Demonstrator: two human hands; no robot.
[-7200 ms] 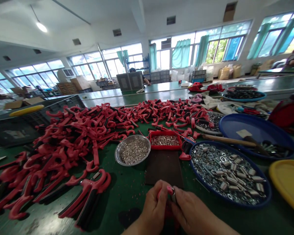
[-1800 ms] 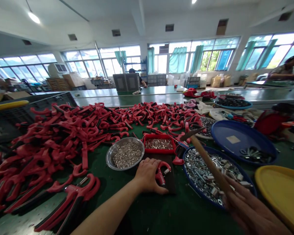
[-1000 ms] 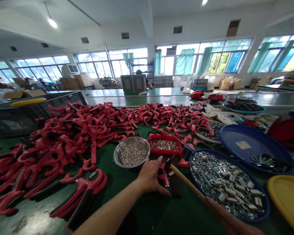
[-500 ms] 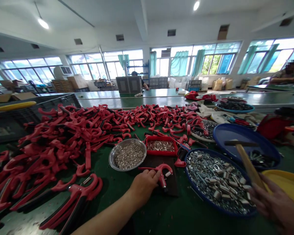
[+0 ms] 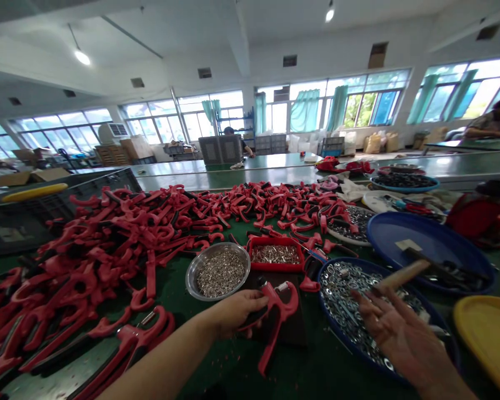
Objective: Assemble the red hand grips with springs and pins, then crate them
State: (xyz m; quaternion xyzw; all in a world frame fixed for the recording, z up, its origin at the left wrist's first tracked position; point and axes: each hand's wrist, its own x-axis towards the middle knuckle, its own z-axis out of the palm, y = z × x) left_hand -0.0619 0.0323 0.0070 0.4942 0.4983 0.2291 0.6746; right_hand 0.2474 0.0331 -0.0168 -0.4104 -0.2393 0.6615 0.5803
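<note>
My left hand (image 5: 244, 311) is closed around the black-gripped handle of a red plastic spring clamp (image 5: 280, 311). The clamp stands tilted over a dark block (image 5: 294, 333), its small coil spring (image 5: 282, 286) showing near the curved jaw. My right hand (image 5: 400, 333) is over the blue tray of metal parts (image 5: 341, 300), palm turned up and fingers spread, a little blurred. A hammer (image 5: 406, 276) lies across the tray rims, its wooden handle end at my right fingertips and its head over the other blue tray (image 5: 425, 230).
A large heap of red clamps (image 5: 129, 228) covers the left and far side. A metal bowl of small pins (image 5: 220, 272) and a red box of pins (image 5: 275, 254) stand beyond my left hand. A yellow tray (image 5: 489, 333) sits at right. A person (image 5: 489, 122) is at a far table.
My left hand has lifted and turned the clamp upright. My right hand has moved left over the metal parts; the hammer has swung down, and my right fingers have loosened from its handle.
</note>
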